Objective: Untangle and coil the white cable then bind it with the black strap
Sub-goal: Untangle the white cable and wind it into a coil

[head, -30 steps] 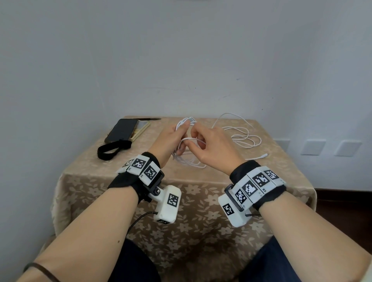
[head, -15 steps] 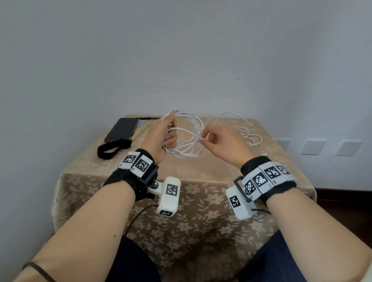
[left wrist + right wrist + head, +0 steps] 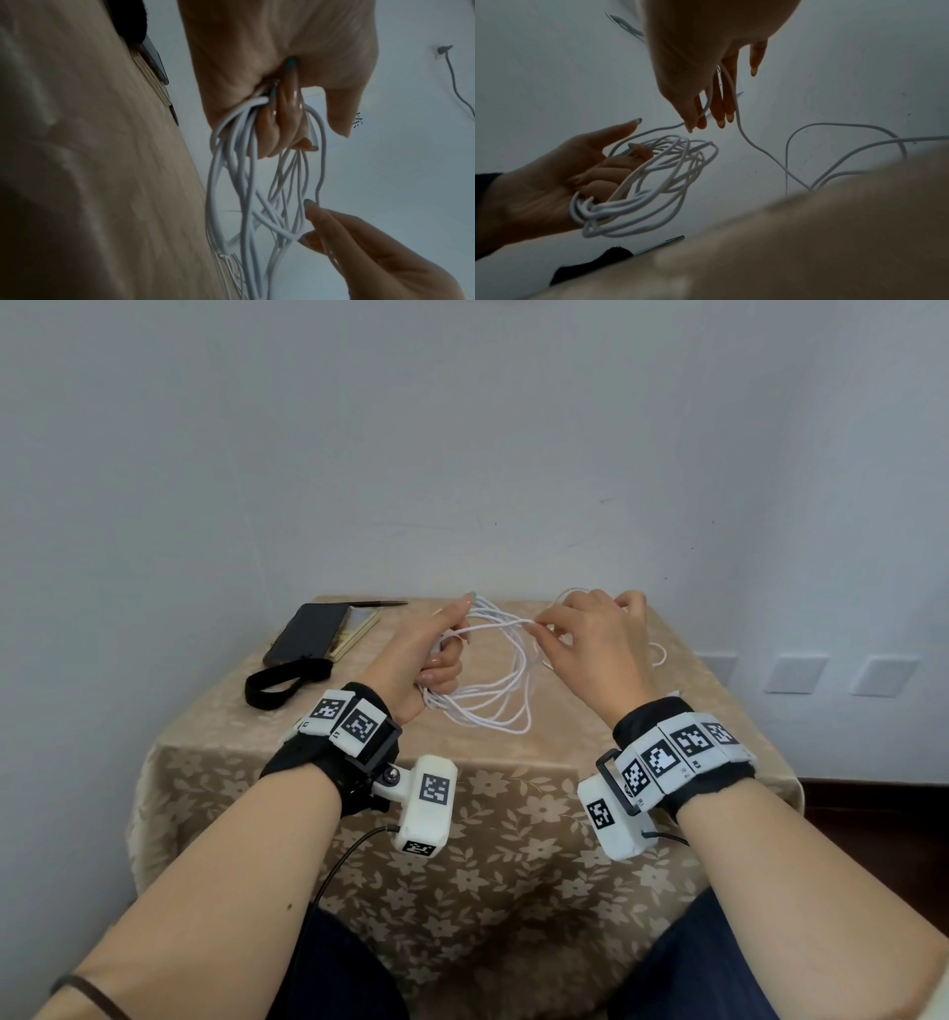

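My left hand [image 3: 436, 654] grips a bundle of white cable [image 3: 493, 695] loops above the table; its lower fingers curl round the strands [image 3: 239, 142] while the index finger points out. One strand runs taut from it to my right hand [image 3: 580, 634], which pinches the cable [image 3: 731, 89] between thumb and fingers a short way to the right. The loose remainder of the cable [image 3: 834, 146] trails off behind the right hand onto the table. The black strap [image 3: 280, 683] lies in a loop at the table's left side, apart from both hands.
A dark phone [image 3: 308, 631] rests on a notebook at the back left of the table [image 3: 513, 814], with a pen [image 3: 380, 603] behind it. The floral cloth hangs over the front edge. Walls close in behind and left. Sockets [image 3: 796, 672] sit on the right wall.
The hands have moved apart: my right hand slid rightward along the cable, drawing a strand out, while my left hand kept hold of the growing bundle of loops.
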